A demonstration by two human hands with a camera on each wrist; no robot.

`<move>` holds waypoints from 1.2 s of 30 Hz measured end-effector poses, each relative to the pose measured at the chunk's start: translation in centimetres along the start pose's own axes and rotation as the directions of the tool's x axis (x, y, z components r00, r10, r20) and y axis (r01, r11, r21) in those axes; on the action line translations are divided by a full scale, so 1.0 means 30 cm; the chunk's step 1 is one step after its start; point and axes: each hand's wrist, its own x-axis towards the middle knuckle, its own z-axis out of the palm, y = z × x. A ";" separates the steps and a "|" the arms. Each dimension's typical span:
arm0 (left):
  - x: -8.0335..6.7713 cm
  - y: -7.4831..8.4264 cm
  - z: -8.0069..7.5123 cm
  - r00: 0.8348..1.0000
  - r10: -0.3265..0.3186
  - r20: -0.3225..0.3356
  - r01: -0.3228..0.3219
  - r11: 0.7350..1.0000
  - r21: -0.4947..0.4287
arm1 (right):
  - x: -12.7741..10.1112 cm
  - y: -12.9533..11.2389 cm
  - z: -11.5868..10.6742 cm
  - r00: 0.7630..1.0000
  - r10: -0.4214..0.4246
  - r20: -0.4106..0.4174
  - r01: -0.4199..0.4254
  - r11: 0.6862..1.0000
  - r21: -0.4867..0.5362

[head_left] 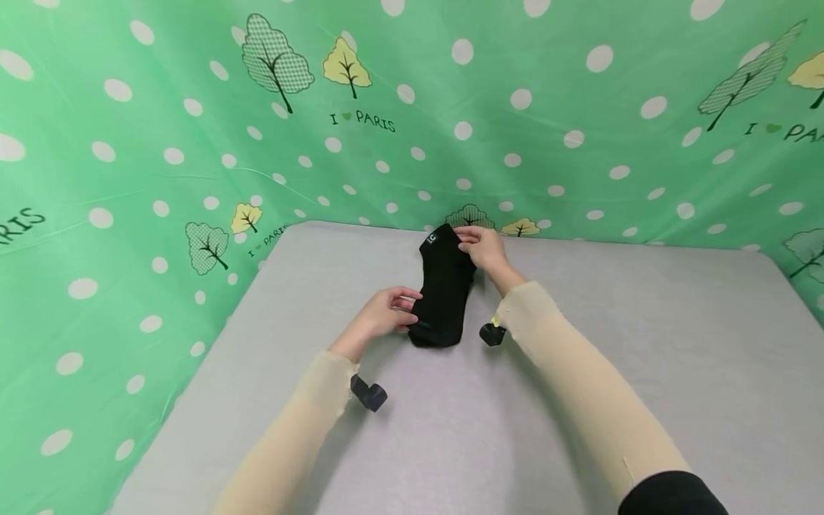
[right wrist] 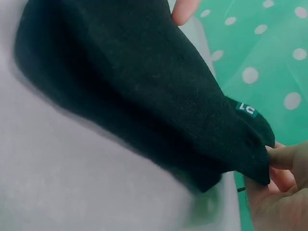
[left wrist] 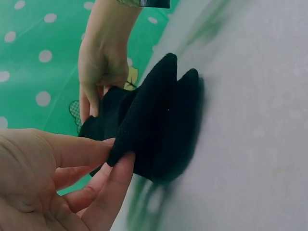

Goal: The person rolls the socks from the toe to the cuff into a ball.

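Note:
A black sock is held just over the table near its back edge, with a small white mark by its cuff. Both wrist views show a second black sock lying beneath the upper sock. My left hand pinches the upper sock's side edge near the toe end, between thumb and fingers. At the far end, my right hand pinches the cuff between thumb and fingertips. In the head view the lower sock is mostly hidden under the upper one.
The grey table stretches out on both sides of the socks. Behind it and at the left hangs a green cloth with white dots and tree prints. A small black device is strapped at the left wrist, another at the right.

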 end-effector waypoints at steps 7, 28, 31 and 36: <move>0.011 -0.021 0.015 0.999 -0.033 -0.011 0.034 0.997 0.067 | 0.020 0.053 0.021 1.000 -0.011 -0.011 0.010 0.994 -0.106; -0.020 -0.027 0.008 0.988 0.157 0.002 -0.145 0.906 0.397 | -0.173 0.008 -0.001 0.949 -0.298 0.106 0.316 0.887 -0.337; -0.031 -0.024 0.009 0.974 0.221 0.051 -0.222 0.887 0.405 | -0.235 0.005 -0.002 0.924 -0.327 0.199 0.372 0.887 -0.272; -0.047 -0.025 0.013 0.939 0.321 0.127 -0.345 0.857 0.384 | -0.322 0.020 -0.006 0.886 -0.323 0.332 0.399 0.896 -0.194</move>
